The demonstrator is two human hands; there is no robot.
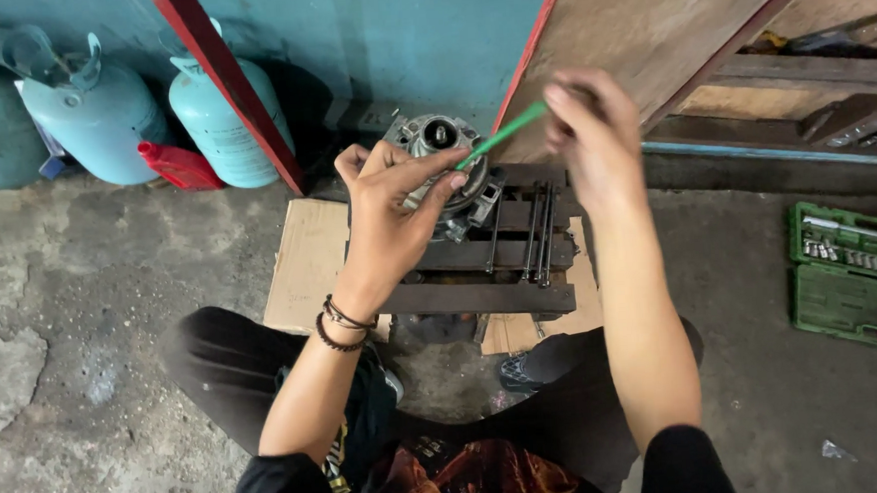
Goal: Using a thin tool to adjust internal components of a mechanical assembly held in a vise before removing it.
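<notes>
Two hands | left grip (396, 194) on grey metal motor (441, 151) | right grip (592, 128) pinching thin green stick (501, 135)

A rough grey concrete floor (86, 395) is filling the lower half of the frame, cracking and staining toward the left. A teal-painted wall (428, 37) is running across the top centre. At upper left, pale blue gas cylinders (102, 114) are standing against it, with a red container (179, 165) lying between them. A red post (235, 87) is leaning diagonally in front. A wooden board (667, 24) is slanting across the upper right. A green socket case (853, 275) is lying open at right. Flat cardboard (309, 263) is resting at centre.
</notes>
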